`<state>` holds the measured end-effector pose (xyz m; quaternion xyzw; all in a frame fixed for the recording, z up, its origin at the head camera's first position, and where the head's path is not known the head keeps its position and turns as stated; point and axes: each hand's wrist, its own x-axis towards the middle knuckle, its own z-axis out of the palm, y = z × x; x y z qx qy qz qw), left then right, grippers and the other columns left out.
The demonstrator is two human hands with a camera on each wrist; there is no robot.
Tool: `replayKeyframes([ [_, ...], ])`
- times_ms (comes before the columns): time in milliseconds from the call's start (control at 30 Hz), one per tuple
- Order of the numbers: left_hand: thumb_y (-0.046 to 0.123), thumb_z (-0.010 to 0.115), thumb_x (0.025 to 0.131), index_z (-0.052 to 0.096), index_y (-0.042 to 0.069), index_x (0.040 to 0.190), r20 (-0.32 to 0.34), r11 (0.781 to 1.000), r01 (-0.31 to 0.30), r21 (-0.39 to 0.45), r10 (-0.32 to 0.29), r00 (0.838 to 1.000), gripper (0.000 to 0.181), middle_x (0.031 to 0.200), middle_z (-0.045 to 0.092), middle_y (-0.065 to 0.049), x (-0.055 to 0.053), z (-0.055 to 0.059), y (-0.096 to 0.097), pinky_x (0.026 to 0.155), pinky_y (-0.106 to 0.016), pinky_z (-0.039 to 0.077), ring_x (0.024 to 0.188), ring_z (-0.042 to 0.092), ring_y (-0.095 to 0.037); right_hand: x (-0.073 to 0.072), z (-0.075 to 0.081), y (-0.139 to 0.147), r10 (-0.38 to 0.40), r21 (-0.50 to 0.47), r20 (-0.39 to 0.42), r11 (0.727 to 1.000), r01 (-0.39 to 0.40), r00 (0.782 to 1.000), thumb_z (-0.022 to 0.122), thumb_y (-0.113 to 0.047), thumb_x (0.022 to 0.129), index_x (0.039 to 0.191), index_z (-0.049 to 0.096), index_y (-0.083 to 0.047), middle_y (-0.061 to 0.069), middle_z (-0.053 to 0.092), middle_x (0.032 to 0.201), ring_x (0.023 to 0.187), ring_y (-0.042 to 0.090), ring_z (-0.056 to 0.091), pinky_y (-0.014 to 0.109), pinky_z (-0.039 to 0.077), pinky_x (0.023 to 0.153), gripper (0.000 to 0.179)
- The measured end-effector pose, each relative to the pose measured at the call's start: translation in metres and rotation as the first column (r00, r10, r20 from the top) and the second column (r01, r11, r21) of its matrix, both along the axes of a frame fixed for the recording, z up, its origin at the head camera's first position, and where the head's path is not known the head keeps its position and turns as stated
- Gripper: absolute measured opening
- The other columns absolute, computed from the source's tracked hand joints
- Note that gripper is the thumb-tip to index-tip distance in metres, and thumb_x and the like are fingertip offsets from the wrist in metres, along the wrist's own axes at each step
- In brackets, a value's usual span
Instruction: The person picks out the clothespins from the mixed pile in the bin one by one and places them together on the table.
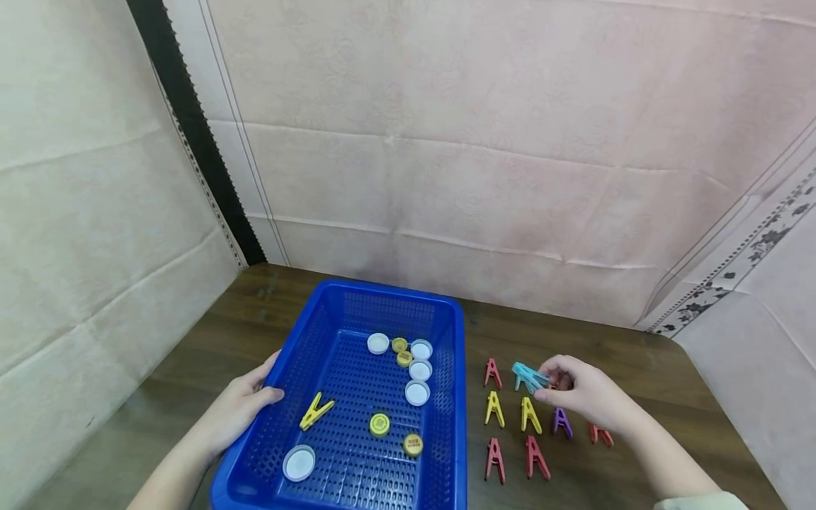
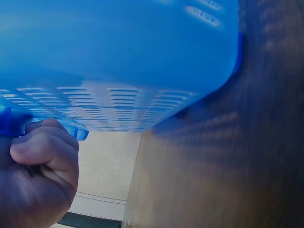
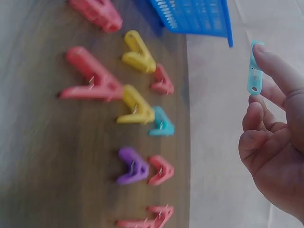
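My left hand point(image 1: 239, 411) grips the left rim of a blue plastic basket point(image 1: 464, 397), its fingers curled over the edge. Between thumb and fingers of my right hand point(image 1: 583, 386) is a light-blue clothespin point(image 3: 255, 76), raised above the table. Another light-blue clothespin point(image 3: 162, 123) lies on the table below it. Around it are red clothespins, one point(image 1: 492, 372) at the back and one point(image 1: 537, 457) in front, yellow clothespins point(image 1: 530, 415) and a purple clothespin point(image 1: 562, 423). One yellow clothespin point(image 1: 315, 411) lies inside the basket.
White bottle caps point(image 1: 299, 463) and yellow caps point(image 1: 379, 425) lie scattered on the basket floor. The brown wooden table point(image 1: 268, 304) ends at pale cloth walls point(image 1: 478, 198) behind and at both sides. The clothespins lie in rough rows right of the basket.
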<state>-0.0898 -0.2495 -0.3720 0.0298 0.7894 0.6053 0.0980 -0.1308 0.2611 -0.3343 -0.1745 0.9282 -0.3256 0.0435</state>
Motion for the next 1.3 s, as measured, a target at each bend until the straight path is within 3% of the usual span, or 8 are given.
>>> replayKeyframes([
  [233, 0.014, 0.052, 0.093, 0.023, 0.016, 0.150, 0.014, 1.000, -0.006, -0.005, 0.007, 1.000, 0.064, 0.139, 0.038, -0.030, 0.000, 0.001, 0.000, 0.066, -0.044, 0.056, 0.093, 0.064, -0.032, 0.018, -0.015, 0.020, -0.075, -0.027, 0.048, 0.997, 0.076, 0.996, 0.073, -0.031, 0.081, 0.102, 0.060, -0.010, 0.003, 0.052, 0.086, 0.066, 0.007, 0.048, 0.025, 0.042, 0.051, 0.033],
  [500, 0.013, 0.051, 0.092, 0.023, 0.015, 0.150, 0.014, 1.000, 0.007, 0.001, -0.007, 1.000, 0.064, 0.138, 0.039, -0.031, 0.000, 0.001, 0.000, 0.066, -0.043, 0.056, 0.091, 0.065, -0.032, 0.041, -0.043, 0.031, -0.162, -0.032, 0.054, 0.986, 0.164, 0.985, 0.076, -0.028, 0.078, 0.095, 0.060, -0.011, 0.000, 0.051, 0.080, 0.064, 0.006, 0.046, 0.024, 0.038, 0.052, 0.029],
  [800, 0.012, 0.051, 0.093, 0.023, 0.015, 0.150, 0.013, 1.000, 0.012, 0.006, -0.012, 1.000, 0.064, 0.138, 0.039, -0.030, 0.000, 0.000, 0.000, 0.067, -0.043, 0.056, 0.094, 0.064, -0.032, 0.060, -0.071, 0.039, -0.303, 0.073, 0.128, 0.953, 0.296, 0.944, 0.077, -0.033, 0.075, 0.095, 0.058, -0.009, 0.000, 0.049, 0.079, 0.063, 0.008, 0.043, 0.023, 0.037, 0.053, 0.036],
  [1133, 0.013, 0.051, 0.093, 0.022, 0.017, 0.150, 0.021, 1.000, 0.016, 0.009, -0.016, 1.000, 0.065, 0.137, 0.040, -0.030, -0.001, 0.000, -0.001, 0.066, -0.043, 0.056, 0.092, 0.064, -0.032, 0.072, -0.088, 0.042, -0.419, 0.145, 0.059, 0.902, 0.407, 0.906, 0.079, -0.039, 0.072, 0.093, 0.059, -0.010, -0.001, 0.048, 0.081, 0.064, 0.009, 0.040, 0.024, 0.032, 0.055, 0.041],
  [1300, 0.013, 0.051, 0.092, 0.023, 0.016, 0.150, 0.011, 1.000, 0.019, -0.003, -0.019, 1.000, 0.065, 0.138, 0.040, -0.030, -0.002, 0.000, -0.001, 0.069, -0.042, 0.055, 0.096, 0.063, -0.032, 0.075, -0.095, 0.042, -0.467, 0.200, 0.071, 0.873, 0.446, 0.882, 0.075, -0.048, 0.073, 0.090, 0.057, -0.010, -0.002, 0.048, 0.076, 0.062, 0.012, 0.041, 0.026, 0.032, 0.053, 0.046],
])
